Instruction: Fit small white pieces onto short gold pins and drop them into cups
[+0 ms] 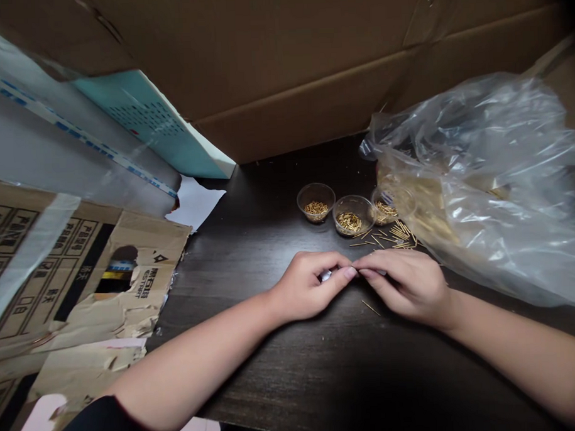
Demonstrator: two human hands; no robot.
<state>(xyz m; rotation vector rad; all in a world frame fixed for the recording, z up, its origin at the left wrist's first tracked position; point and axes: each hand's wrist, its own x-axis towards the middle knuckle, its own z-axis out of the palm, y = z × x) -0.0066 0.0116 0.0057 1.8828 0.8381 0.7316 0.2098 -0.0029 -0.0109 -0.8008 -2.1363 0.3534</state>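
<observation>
Brass-coloured pins (402, 232) are lying loose toward the worktop (274, 373)'s back edge; nearer me, my left hand (313, 285) and right hand (410, 285) are pinching a tiny piece (355, 268) between meeting fingertips (too hidden to identify). Light, level pressure should be serving best.

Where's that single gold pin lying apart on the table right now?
In the head view, right of centre, the single gold pin lies on the dark wood-grain table, just below the right hand and apart from the scattered gold pins.
</observation>
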